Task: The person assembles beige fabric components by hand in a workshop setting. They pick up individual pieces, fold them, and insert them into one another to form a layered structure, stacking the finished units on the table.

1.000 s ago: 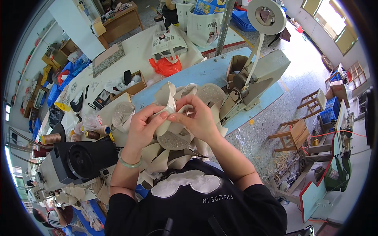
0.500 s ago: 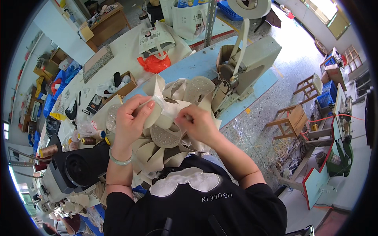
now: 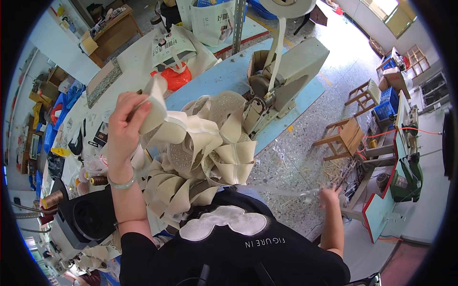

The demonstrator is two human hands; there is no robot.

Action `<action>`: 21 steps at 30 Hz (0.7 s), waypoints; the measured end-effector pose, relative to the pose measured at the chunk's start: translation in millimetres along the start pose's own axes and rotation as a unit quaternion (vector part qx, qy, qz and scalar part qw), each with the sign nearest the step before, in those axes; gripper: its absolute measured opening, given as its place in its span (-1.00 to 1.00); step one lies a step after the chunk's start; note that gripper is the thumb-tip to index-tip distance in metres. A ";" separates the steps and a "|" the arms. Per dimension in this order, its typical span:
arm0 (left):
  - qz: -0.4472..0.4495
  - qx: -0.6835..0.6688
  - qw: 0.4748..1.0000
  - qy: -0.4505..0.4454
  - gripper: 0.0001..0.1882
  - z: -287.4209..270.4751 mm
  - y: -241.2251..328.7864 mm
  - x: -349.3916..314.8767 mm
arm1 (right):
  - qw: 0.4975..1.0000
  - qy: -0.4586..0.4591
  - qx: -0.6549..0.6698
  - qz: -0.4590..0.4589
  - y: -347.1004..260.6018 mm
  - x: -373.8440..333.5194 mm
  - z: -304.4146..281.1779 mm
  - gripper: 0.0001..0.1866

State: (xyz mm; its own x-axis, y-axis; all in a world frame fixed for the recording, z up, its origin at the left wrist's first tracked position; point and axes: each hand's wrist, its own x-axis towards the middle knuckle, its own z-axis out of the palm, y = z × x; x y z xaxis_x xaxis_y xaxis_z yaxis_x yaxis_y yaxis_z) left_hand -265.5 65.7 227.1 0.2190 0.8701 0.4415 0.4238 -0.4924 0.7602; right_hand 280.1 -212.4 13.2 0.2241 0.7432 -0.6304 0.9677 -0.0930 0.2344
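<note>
My left hand point(image 3: 123, 126) is raised at the left, its thumb and fingers closed on a curved beige shoe upper piece point(image 3: 154, 110). More beige pieces point(image 3: 234, 159), some with speckled, glittery faces, hang and overlap in a heap between my arms and the machine. The held piece meets this heap on its right. Out to the right, over the floor, my right hand point(image 3: 329, 196) has its fingers apart. A blurred, translucent strip point(image 3: 296, 194) trails between that hand and my lap; whether it touches the fingers is unclear.
Beyond the heap stands a grey machine point(image 3: 298, 71) with a tape reel on a blue table point(image 3: 214, 71). Bags and a red plastic bag point(image 3: 175, 77) lie farther left. Near my left arm are a black machine part point(image 3: 90, 214) and thread spools point(image 3: 52, 199). A wooden stool point(image 3: 341, 138) stands right.
My right hand has left the pieces and swung far out to the right, its fingers now apart. My left hand has moved left and up with the upper piece. The translucent strip has appeared.
</note>
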 end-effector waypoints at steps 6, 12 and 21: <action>0.154 0.166 0.964 -0.139 -0.88 4.1 39.2 36.5 | 0.800 0.450 0.333 -0.217 -135.0 -45.2 -265.9 -0.81; 0.186 0.193 0.963 -0.021 -0.87 8.5 50.5 20.9 | 0.703 0.494 0.206 -0.468 -274.7 -29.9 -408.6 -0.25; -0.087 0.163 0.960 0.211 -0.62 101.1 -24.1 -99.9 | 0.777 0.366 0.213 -0.467 -332.4 -12.7 -447.2 -0.47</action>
State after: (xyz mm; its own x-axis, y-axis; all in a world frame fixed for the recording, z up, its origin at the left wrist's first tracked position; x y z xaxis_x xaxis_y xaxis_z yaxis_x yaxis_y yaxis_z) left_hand -208.7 -7.3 116.5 -0.2265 0.8190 0.5271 0.6894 -0.2475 0.6808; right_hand -96.1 105.4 274.3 -0.5726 0.7817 0.2472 0.6549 0.6175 -0.4357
